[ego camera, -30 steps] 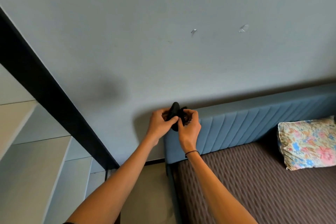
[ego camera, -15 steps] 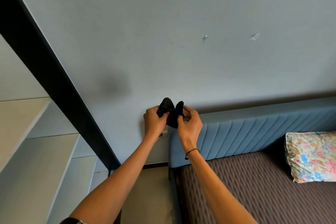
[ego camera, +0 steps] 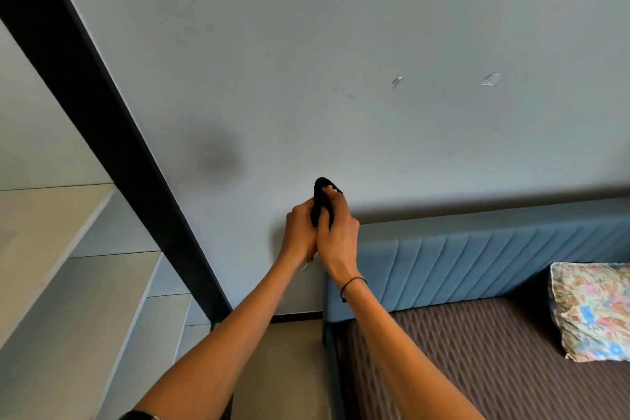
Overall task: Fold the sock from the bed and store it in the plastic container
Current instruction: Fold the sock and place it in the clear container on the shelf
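- Nearest the camera, two bare forearms reach out side by side, with the bed [ego camera: 477,368] and its brown quilted cover below and to the right of them.
- Beyond the foot end of the bed the left hand [ego camera: 300,232] and right hand [ego camera: 337,235] meet, pressed together in mid-air, well above the floor and left of the bed's blue padded board [ego camera: 494,259].
- Both hands are closed on the sock [ego camera: 321,201]: the left grip wraps the lower part, and the right fingers [ego camera: 332,191] lie over the top of the black bundle, pinching it.
- The sock is bunched small and sticks up a little above the fingers (its exact fold I cannot make out, since the hands cover most of it).
- It looks light, soft and limp, so I judge it will spring open or flop if the pinch loosens; nothing about it is fragile or slippery.
- Best hold, as I see it: keep the thumb and fingers across the folded layers near the middle, not on a loose end.
- Further right, on the bed against the board, sits a flowered pillow [ego camera: 593,310].
- Beyond the bed is the plain grey wall [ego camera: 341,44]; no plastic container shows anywhere.
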